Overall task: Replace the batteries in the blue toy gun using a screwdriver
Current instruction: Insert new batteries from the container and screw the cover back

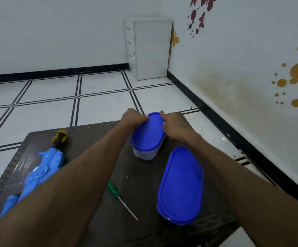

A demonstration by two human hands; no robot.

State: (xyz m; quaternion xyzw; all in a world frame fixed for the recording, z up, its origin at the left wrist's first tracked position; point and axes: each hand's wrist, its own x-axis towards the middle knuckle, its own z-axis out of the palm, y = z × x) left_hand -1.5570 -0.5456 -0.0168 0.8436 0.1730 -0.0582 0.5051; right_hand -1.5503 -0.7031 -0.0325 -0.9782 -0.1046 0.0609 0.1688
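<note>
Gripping the far blue-lidded container (145, 138) from both sides, the left hand (133, 118) and right hand (175, 124) curl their fingers over the lid's edges, each grip pinching the rim. Nearer the person than that grip, a second blue-lidded container (179, 186) lies on the dark counter (94, 139). Left of the grip and nearer, a green-handled screwdriver (121, 199) rests on the counter, and farther left lies the blue toy gun (41, 168), partly hidden by the left forearm.
</note>
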